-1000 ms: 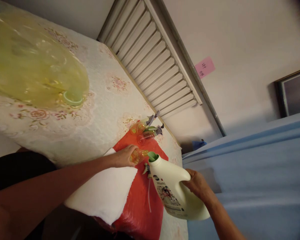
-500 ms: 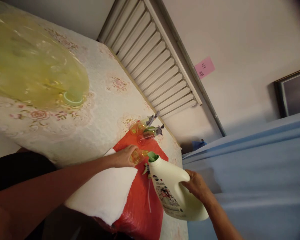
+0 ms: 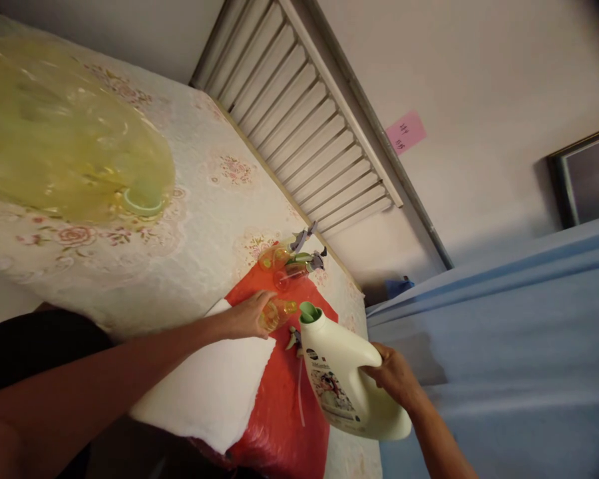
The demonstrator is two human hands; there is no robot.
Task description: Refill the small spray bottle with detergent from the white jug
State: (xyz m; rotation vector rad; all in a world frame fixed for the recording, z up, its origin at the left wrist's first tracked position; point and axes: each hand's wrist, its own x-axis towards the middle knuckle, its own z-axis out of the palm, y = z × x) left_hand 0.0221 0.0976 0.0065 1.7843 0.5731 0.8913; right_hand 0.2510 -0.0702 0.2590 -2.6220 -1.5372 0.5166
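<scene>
My left hand is closed round a clear spray bottle with its neck uncapped, over a red plastic sheet. In my right hand is the handle of a large cream detergent jug, its green spout tilted toward the bottle's neck, a small gap between them. No stream of liquid shows. Below the bottle lies a loose spray head with a thin tube, partly behind the jug. Two more spray bottles with grey triggers stand on the sheet's far end.
A white paper towel covers part of the red sheet. On the flowered tablecloth, a big yellowish plastic bag lies at the left. A radiator lines the wall behind, and a blue cloth is at the right.
The jug's spout has drawn back slightly from the bottle's neck, opening a small gap. My left hand keeps its hold on the bottle.
</scene>
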